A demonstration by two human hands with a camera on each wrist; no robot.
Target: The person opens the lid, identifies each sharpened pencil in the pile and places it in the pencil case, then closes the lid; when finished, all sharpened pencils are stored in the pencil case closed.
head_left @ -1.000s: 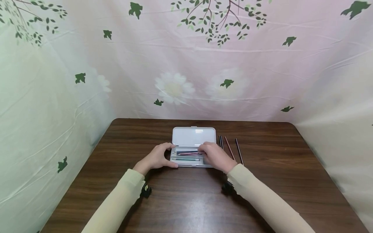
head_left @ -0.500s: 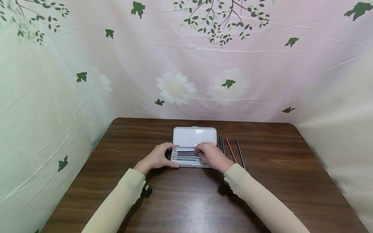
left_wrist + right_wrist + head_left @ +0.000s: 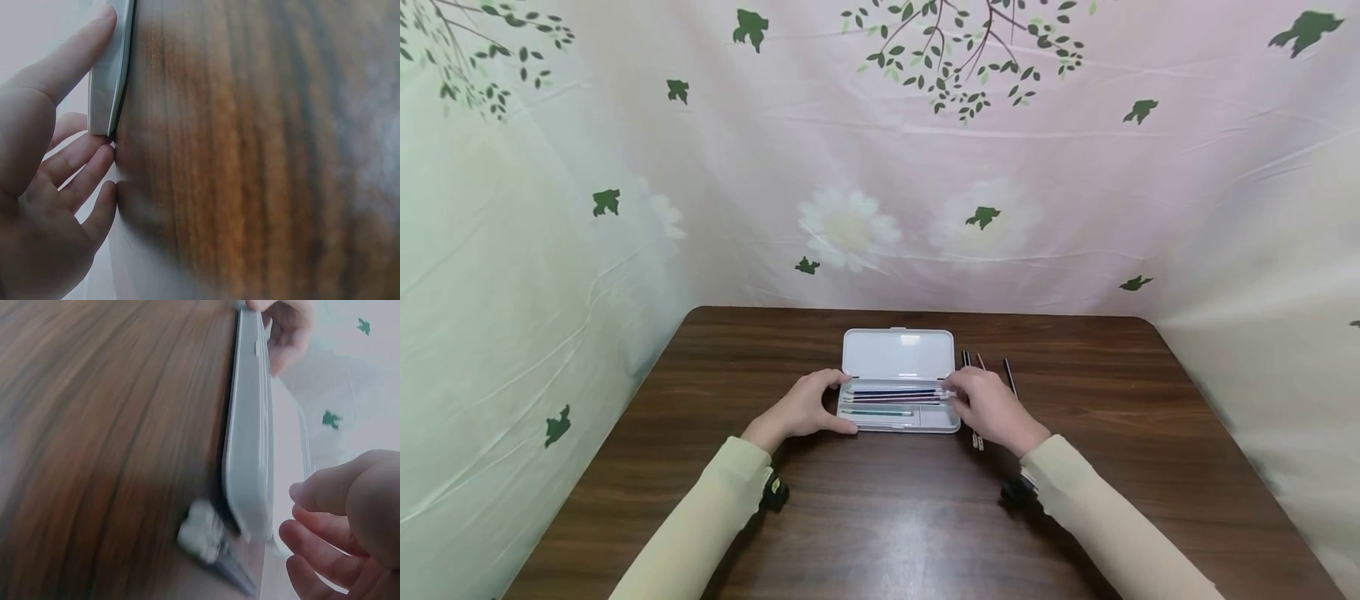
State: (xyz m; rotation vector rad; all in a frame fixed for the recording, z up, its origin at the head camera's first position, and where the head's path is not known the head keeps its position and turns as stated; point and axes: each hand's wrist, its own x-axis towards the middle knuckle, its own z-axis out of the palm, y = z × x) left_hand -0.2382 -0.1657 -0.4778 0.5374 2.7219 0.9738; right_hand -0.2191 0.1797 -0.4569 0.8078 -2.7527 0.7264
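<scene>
A white pencil case (image 3: 887, 354) lies open on the table, its lid tipped back. Several dark pencils (image 3: 895, 398) lie side by side in its rear compartment; a green pencil (image 3: 880, 413) is in the front one. My left hand (image 3: 805, 406) holds the case's left end, thumb at the front wall and fingers around the far side. Over the right end is my right hand (image 3: 992, 407). In the right wrist view its fingers (image 3: 322, 550) are loosely bent, the thumb stands apart from them, and nothing shows between.
To the right of the case, black pencils (image 3: 966, 359), a reddish pencil (image 3: 981, 362) and another dark pencil (image 3: 1010, 375) lie on the brown wooden table (image 3: 880, 517), partly hidden by the right hand. Patterned cloth (image 3: 737, 167) hangs behind and at both sides.
My right hand has let go of the pencils in the rear compartment and moved right to the case's end. Those pencils now lie in line there. The left hand has stayed put.
</scene>
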